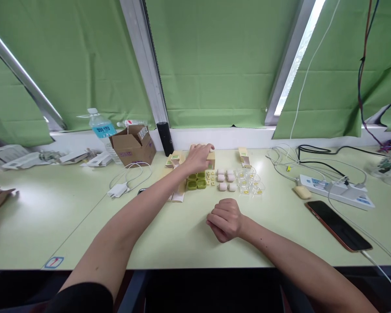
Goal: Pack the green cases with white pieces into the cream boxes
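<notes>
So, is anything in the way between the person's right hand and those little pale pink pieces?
Nothing visible stands between the right hand and the pale pink pieces. The clear plastic pieces lie to their right, beside that path rather than across it.

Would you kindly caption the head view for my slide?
Left hand at a small box behind green containers; right hand curled.

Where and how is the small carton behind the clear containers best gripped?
Probably pinch the carton across its narrow width, by the long sides, from above: it is elongated, and the clear containers sit just before its near end, hindering a low approach.
</notes>
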`<move>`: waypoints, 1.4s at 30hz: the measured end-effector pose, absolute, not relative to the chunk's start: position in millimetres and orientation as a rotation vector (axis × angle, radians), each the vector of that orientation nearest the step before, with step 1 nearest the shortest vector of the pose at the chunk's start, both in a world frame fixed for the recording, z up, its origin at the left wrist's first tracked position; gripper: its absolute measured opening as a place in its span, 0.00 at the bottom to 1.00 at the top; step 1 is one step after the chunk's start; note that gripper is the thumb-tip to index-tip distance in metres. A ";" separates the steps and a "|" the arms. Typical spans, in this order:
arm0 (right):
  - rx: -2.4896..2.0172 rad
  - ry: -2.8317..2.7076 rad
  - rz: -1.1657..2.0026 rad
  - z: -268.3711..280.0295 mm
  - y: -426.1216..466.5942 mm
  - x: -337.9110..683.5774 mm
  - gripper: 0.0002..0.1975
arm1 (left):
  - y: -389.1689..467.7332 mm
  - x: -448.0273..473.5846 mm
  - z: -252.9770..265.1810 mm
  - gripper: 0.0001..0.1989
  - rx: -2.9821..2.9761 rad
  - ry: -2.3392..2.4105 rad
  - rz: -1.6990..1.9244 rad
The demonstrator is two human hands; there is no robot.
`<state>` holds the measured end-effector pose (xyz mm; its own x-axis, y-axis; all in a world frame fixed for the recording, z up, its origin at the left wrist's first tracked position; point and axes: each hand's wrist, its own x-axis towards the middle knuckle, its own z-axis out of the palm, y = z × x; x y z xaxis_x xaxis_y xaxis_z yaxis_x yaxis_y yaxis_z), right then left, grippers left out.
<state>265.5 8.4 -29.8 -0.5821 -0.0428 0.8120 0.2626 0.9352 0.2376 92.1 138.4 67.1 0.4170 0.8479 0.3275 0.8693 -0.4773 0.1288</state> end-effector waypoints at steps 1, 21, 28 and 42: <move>-0.150 -2.159 -0.413 -29.4 8.2 265.1 0.10 | 156.5 96.8 67.9 0.26 -2.537 -1.622 -0.496; -0.518 -2.168 -0.403 -13.8 30.1 277.1 0.08 | 147.9 102.8 20.5 0.16 -2.481 -1.591 -0.518; -1.399 -2.366 0.095 16.3 126.6 275.8 0.14 | 30.4 70.1 -3.9 0.09 -2.692 -1.410 -0.595; -1.642 -2.351 0.424 -11.0 245.4 210.8 0.19 | 22.2 43.6 -24.5 0.11 -2.724 -1.314 -0.666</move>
